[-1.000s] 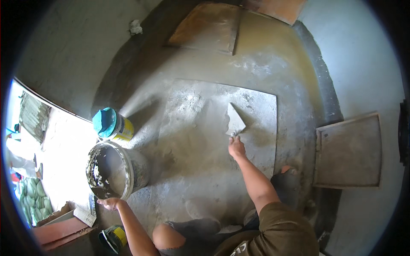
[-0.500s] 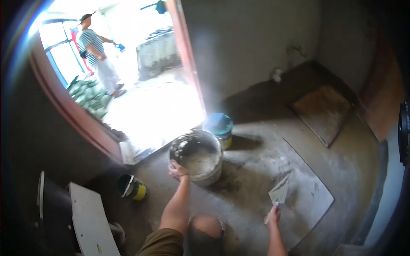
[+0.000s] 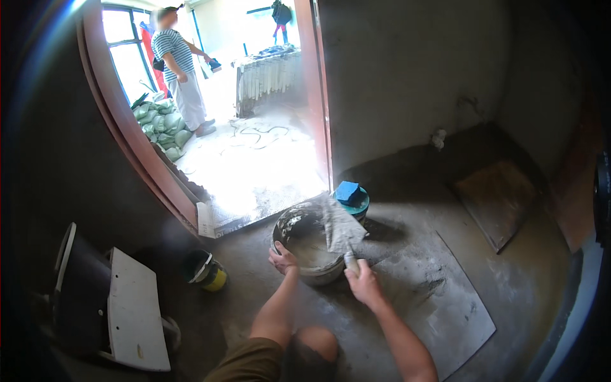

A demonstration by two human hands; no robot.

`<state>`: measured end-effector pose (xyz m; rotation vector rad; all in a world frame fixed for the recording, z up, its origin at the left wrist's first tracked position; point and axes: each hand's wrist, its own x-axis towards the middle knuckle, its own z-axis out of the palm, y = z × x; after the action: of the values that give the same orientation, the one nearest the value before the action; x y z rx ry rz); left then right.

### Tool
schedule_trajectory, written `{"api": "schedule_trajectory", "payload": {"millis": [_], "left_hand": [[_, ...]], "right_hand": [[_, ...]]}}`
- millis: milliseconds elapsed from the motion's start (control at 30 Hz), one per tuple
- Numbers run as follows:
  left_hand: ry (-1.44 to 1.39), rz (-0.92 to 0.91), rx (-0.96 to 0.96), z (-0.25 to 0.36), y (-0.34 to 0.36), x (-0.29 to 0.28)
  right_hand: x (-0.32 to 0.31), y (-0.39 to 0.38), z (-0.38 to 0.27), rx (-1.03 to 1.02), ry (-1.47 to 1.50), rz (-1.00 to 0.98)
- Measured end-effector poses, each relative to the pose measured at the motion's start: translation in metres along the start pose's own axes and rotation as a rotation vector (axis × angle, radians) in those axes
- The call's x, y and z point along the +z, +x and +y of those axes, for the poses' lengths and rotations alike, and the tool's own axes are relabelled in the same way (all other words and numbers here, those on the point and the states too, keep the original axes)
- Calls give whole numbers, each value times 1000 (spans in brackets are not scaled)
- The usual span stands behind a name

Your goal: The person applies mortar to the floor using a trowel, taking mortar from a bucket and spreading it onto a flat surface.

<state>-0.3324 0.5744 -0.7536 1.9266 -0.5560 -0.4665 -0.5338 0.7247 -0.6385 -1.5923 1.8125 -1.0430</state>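
Note:
My left hand (image 3: 282,258) grips the near-left rim of a large round bucket (image 3: 320,274) holding grey slurry (image 3: 304,247). My right hand (image 3: 361,282) is closed on the handle of a trowel (image 3: 340,226), whose grey-smeared blade is raised over the bucket's right part. Just behind the bucket, a blue sponge (image 3: 347,191) rests on a teal-lidded pail (image 3: 360,205). A pale board (image 3: 461,325) lies on the floor to the right, beside my right arm.
A small dark-and-yellow pail (image 3: 216,277) and white panel (image 3: 137,309) stand left. Beyond the doorway (image 3: 194,213), a person in a striped top (image 3: 175,57) stands by green sacks (image 3: 159,124). Flat boards (image 3: 496,200) are at the back right.
The view has swung toward the doorway. My right hand has lifted the trowel from the floor board to over the bucket; my left hand stays on the rim.

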Motion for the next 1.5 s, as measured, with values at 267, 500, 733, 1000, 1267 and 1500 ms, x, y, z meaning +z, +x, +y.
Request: {"api": "schedule_trajectory", "payload": {"millis": [267,500,733,1000,1267,1500], "left_hand": [[-40,-19,6,2,-1,-3],[-62,-50,-27,-7,4,-13],[-98,13,200,5,11,20],[1,-23,83,-12,19,15],[109,-56,68,-6,-9,23],[294,-3,243,-28,47,25]], "right_hand": [[47,15,14,-148,-533,-212],[48,3,15,2,-309,-255],[23,-96,124,287,154,365],[36,-370,280,1372,273,839],[148,-449,299,1461,-87,1161],[139,-369,226,1712,301,957]]}}
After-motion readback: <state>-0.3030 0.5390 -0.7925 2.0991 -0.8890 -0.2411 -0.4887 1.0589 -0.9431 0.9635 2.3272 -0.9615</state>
